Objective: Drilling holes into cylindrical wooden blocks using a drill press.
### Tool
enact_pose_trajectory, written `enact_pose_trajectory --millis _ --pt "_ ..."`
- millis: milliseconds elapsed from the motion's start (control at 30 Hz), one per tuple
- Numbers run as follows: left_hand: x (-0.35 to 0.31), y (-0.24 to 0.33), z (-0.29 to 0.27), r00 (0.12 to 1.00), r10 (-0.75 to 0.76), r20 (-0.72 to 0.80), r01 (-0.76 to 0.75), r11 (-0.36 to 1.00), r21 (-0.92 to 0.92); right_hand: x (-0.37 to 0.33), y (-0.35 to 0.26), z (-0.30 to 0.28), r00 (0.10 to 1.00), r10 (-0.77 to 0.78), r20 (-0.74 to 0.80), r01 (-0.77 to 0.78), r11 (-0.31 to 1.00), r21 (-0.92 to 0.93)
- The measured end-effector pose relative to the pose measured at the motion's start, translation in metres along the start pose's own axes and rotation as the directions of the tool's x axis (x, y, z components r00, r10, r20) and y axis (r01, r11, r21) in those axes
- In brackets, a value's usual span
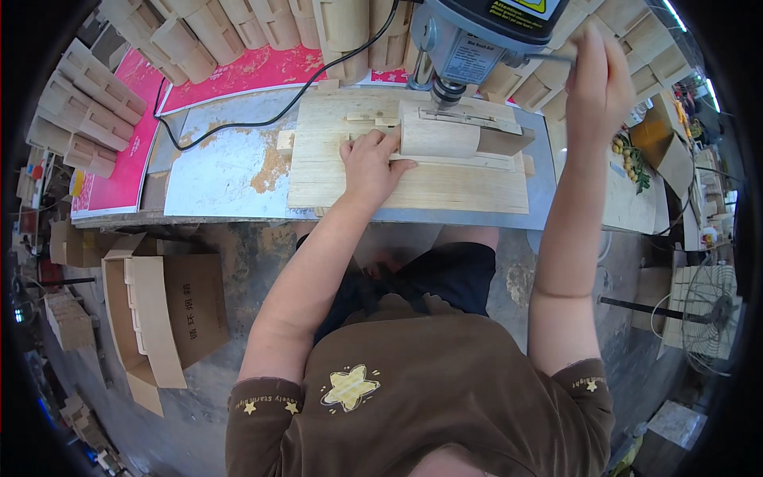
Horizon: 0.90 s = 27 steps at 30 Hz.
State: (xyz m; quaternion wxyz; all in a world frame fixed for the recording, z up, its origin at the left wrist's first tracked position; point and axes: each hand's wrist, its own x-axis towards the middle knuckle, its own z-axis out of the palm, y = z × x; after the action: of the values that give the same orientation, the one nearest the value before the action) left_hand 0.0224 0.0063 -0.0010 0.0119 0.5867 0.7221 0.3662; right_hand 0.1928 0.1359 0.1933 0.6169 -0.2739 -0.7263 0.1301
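My left hand [372, 163] lies on a pale wooden board [334, 187], thumb spread, its fingertips against the left end of a rounded wooden piece [437, 133]. That piece lies lengthwise on the board, with a slot along its top and a flat wooden strip [505, 142] at its right end. Above it stands a drill press [469, 52], its chuck [447, 94] close over the slotted top. My right hand [600, 83], raised at the right and slightly blurred, is closed around the end of the press's feed lever [548, 57].
Wooden cylinders with cut-outs [214, 32] line the back and left of the bench, over pink sheeting [238, 83]. A black cable [270, 123] crosses the bench. An open cardboard box [191, 310] sits on the floor at left; a fan [707, 310] stands at right.
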Motion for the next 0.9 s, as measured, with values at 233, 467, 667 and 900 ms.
enact_pose_trajectory --millis 233,467,667,900 --pt "0.021 0.013 0.009 0.986 -0.106 0.130 0.130 0.972 -0.194 0.066 0.033 0.016 0.985 0.079 0.154 -0.069 0.995 -0.070" --pt "0.021 0.008 0.012 0.995 -0.096 -0.002 0.092 0.957 -0.276 -0.048 0.077 -0.030 0.588 0.324 0.741 -0.165 0.945 -0.283" --pt "0.000 -0.030 -0.040 0.998 -0.008 0.068 0.035 0.918 -0.395 -0.104 0.064 -0.050 0.563 0.344 0.751 -0.299 0.932 -0.203" --pt "-0.041 -0.077 -0.180 0.850 -0.485 0.207 0.477 0.539 -0.695 -0.152 0.027 -0.071 0.292 0.548 0.784 -0.810 0.578 -0.102"
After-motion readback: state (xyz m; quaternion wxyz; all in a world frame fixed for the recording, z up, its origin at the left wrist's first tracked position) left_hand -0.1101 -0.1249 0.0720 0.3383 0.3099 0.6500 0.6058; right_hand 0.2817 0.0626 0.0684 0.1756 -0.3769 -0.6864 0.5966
